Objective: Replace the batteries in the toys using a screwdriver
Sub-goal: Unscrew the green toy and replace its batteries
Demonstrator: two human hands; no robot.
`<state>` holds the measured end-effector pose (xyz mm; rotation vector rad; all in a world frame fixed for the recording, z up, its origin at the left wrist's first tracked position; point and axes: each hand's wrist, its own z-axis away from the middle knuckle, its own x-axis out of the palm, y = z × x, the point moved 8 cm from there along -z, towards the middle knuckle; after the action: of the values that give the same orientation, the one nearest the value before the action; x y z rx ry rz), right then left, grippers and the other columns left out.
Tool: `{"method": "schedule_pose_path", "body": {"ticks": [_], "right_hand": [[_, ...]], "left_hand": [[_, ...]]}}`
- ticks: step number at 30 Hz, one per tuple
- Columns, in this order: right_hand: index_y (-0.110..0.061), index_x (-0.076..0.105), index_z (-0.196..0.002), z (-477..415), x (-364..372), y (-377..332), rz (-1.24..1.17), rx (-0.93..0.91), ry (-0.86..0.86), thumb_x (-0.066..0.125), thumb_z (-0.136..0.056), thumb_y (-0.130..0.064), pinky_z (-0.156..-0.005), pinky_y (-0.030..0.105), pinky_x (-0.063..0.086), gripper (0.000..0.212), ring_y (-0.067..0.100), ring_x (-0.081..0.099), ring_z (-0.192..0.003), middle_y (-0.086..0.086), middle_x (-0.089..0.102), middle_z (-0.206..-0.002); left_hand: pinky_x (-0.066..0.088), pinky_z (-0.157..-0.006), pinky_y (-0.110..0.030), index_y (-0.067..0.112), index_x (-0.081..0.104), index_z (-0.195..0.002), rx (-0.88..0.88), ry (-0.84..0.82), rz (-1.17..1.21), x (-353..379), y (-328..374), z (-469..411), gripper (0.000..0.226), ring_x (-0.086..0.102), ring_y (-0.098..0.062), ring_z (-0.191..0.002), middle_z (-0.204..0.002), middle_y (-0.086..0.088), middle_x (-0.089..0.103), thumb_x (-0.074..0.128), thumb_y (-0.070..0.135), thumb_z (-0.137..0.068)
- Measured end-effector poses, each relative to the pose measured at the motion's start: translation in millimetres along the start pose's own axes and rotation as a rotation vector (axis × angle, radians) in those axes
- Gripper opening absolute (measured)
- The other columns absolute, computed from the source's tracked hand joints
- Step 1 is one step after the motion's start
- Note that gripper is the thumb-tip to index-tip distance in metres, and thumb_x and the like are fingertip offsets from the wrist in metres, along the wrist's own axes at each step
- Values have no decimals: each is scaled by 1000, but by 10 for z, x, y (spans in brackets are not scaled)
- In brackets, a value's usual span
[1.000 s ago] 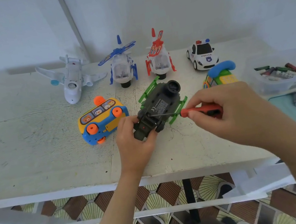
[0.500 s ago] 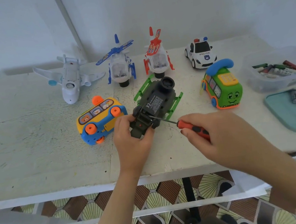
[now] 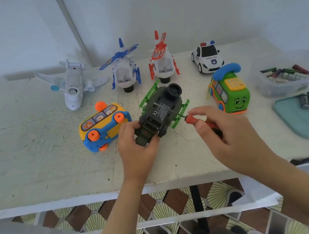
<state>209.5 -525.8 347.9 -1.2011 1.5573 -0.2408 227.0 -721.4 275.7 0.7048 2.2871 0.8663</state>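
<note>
**Screwdriver laid across the upturned helicopter**

The white table [image 3: 34, 156] carried a row of toys by the wall. Off to the right sat a clear tub of batteries [image 3: 282, 76] and a teal tray [image 3: 300, 124] with more loose cells.

In the middle, towards the front edge, the dark helicopter [image 3: 161, 113] with green skids lay belly-up, its label panel facing the ceiling. The left hand [image 3: 136, 150] gripped its near end, fingers curled round the body from both sides. The right hand [image 3: 228, 139] pinched the red handle of the screwdriver [image 3: 189, 119] between thumb and fingertips. The thin shaft lay low across the underside, its tip reaching over the panel. Whether it sat in a screw head I could not tell.

To my eye the step was undoing the battery cover. It would go best with the shaft raised squarer to the screw, firm downward pressure, short turns, and the left hand bracing the toy against rolling.
</note>
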Motion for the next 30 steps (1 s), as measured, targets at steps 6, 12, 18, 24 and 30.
{"method": "schedule_pose_path", "body": {"ticks": [6,12,18,24,30], "right_hand": [[-13,62,-91,-83,-213,28,-296,67,190,78,-77,-18,-61,14,50,22,10,64,-64,-3,68,-72],[-4,61,-101,-197,-310,-50,-478,10,285,64,-87,-5,-77,19,55,14,6,70,-84,4,70,-90],[-8,57,-98,-270,-318,-200,-238,-98,293,62,-91,-6,-69,8,50,9,-8,66,-82,-11,63,-84],[-12,55,-97,-339,-267,-340,-147,-167,245,62,-91,-9,-69,7,50,9,-2,68,-82,-9,65,-84],[-8,58,-96,-438,-229,-400,-149,-195,212,63,-90,-8,-69,6,50,8,1,68,-84,-10,63,-80]], "left_hand": [[37,-70,-9,22,53,-89,51,-32,41,1,18,-2,54,49,6,-84,-85,2,53,87,-6,-58],[36,-69,-8,22,53,-89,60,-45,68,10,24,-4,56,49,6,-82,-85,3,54,88,-7,-57],[36,-70,-8,25,51,-89,54,-41,79,11,3,-5,57,49,6,-83,-86,11,51,88,-6,-57],[36,-70,-8,23,51,-88,48,-36,77,12,-13,-9,53,48,5,-83,-88,16,50,87,-4,-58],[37,-69,-9,30,49,-89,56,-3,103,-6,7,-28,48,49,4,-82,-87,17,50,82,8,-62]]}}
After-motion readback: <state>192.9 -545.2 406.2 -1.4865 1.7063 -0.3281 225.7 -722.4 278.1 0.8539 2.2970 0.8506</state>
